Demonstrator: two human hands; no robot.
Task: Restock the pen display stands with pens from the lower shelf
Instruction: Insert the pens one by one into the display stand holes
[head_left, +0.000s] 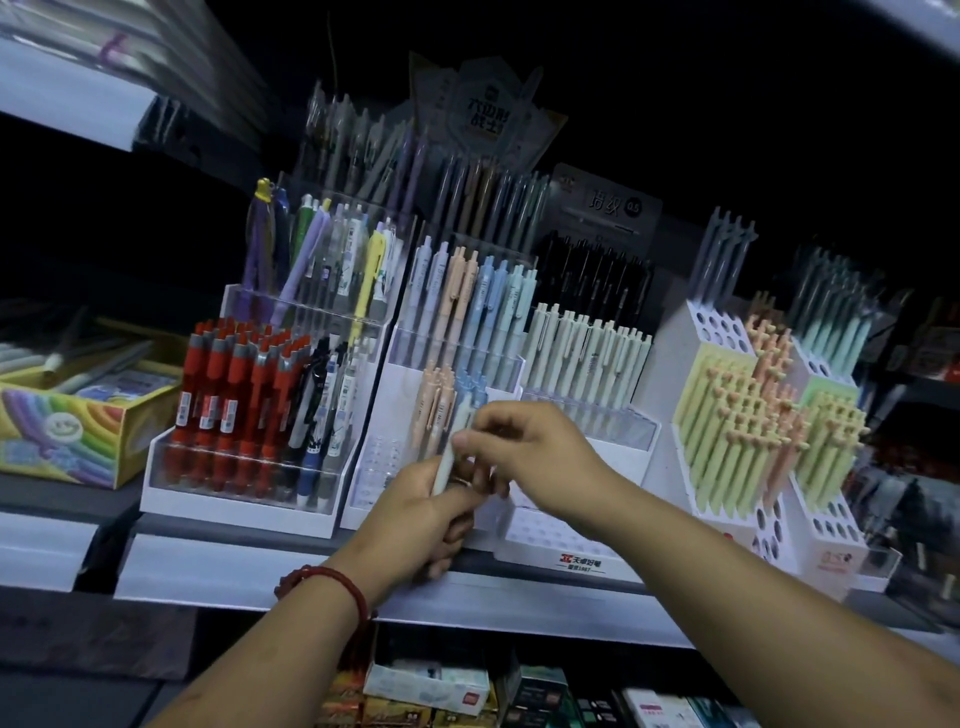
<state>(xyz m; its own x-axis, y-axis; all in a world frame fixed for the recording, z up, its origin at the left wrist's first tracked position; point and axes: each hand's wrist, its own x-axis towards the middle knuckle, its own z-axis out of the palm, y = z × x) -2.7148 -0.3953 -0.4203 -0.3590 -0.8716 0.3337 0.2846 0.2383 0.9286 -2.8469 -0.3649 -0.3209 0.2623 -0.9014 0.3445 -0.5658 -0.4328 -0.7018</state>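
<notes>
Left hand (421, 514) was curled round the lower end of a pale pen (448, 460), right hand (524, 447) pinched its upper part, thumb and forefinger; both clamped on the same pen. Pen axis was near upright, top leaning slightly right, just in front of the pastel stand (374, 467), at its lowest tier. Empty holes showed at the stand's front-left, so probably a short leftward, tip-down move. Couldn't tell if left held spares

I'm facing a grey shop shelf (208, 571) with a pale front edge. Above it, to the left, an upper shelf (62, 98) slants away, blurred. Behind the shop shelf is darkness, and the light is dim.
</notes>
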